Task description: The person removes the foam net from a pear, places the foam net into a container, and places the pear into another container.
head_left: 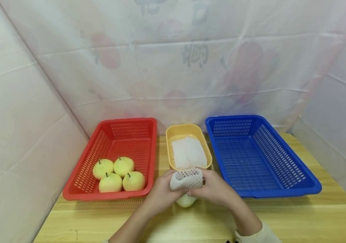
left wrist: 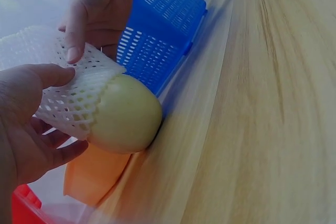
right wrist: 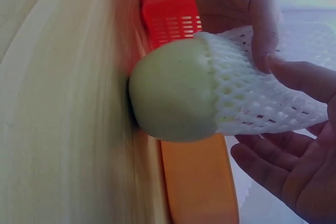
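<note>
A yellow-green pear (left wrist: 131,114) stands low over the wooden table with a white foam net sleeve (head_left: 188,179) partly over it. In both wrist views its lower, rounded end is bare, while the mesh covers the upper part. My left hand (head_left: 163,191) grips the net from the left, thumb laid on the mesh. From the right, my right hand (head_left: 214,188) holds the same net, its thumb close to the left thumb. The sleeve's loose end sticks up above the fruit between both hands.
At the left, a red basket (head_left: 153,152) holds several pears (head_left: 110,183) in its near end. A yellow tray (head_left: 169,148) with flat white foam nets (head_left: 189,152) stands just beyond the hands. On the right is a blue basket (head_left: 242,162). Fabric walls enclose the table (head_left: 282,219).
</note>
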{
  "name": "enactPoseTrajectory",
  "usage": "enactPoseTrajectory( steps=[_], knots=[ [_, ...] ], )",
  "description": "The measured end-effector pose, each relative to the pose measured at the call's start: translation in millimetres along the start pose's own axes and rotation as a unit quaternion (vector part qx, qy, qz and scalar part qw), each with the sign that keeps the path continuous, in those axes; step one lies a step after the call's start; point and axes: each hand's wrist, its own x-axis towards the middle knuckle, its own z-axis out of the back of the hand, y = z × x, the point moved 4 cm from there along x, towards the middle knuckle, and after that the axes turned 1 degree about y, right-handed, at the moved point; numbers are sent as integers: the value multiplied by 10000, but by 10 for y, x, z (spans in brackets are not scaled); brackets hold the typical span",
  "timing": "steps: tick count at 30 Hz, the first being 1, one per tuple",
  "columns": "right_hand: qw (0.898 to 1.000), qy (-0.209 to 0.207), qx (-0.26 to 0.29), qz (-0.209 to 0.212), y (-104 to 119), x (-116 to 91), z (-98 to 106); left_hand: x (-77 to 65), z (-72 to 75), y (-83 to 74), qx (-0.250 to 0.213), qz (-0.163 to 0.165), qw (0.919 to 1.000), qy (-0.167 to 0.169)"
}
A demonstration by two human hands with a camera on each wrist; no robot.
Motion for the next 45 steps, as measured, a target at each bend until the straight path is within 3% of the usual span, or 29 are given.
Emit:
enactPoseTrajectory(
  steps=[7, 12, 22, 30, 35, 38, 45],
  knots=[
    [9988, -162, -406, 231, 3, 3, -9, 3, 8, -47, -201, -179, 9996, -69],
    [9979, -339, -446, 314, 12, 15, 7, 0, 22, -62, -457, -118, 9988, -111],
    [9977, -574, 41, 355, 44, 11, 42, -3, 53, -70, -707, 51, 9970, -304],
    [9979, -463, 459, -43, 31, 4, 54, -4, 59, -62, -981, 206, 9935, -538],
    [9981, -472, 328, 238, 64, -3, 73, -5, 60, -60, -1127, 278, 9915, -589],
    [9972, -564, 269, 399, 79, -13, 87, -1, 45, -40, -1109, 332, 9921, -474],
    [9929, -1077, 342, 362, 83, -19, 131, 2, -37, 6, -1013, 418, 9937, 248]
  ],
)
